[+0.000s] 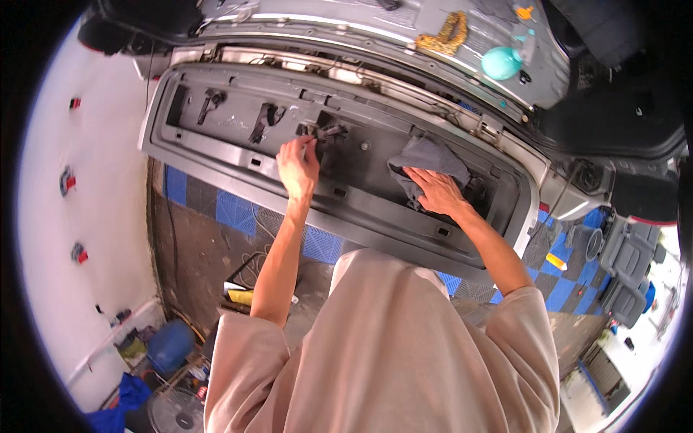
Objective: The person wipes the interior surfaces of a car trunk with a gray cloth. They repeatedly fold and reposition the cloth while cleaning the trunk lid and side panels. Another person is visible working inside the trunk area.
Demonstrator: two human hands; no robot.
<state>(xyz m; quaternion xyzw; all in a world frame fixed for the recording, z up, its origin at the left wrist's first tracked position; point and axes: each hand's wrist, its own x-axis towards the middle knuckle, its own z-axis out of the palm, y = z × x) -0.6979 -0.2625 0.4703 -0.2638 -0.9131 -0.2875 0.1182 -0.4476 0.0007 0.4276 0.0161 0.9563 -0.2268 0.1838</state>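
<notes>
A lowered grey tailgate stretches across in front of me, its recessed inner panel facing up. My left hand is closed, fingers bent together at a dark mechanism in the panel's middle; whatever they grip is hidden. On the right side of the recess, my right hand presses a bunched grey cloth against the panel, its fingers partly in the folds. Left of the middle are another dark fitting or scrap and a dark latch-like part.
Behind the tailgate, the vehicle's metal floor holds a teal spray bottle and a yellow-black patterned cloth. A yellow bottle lies on blue and grey floor tiles at the right. A fan and a blue container stand at lower left.
</notes>
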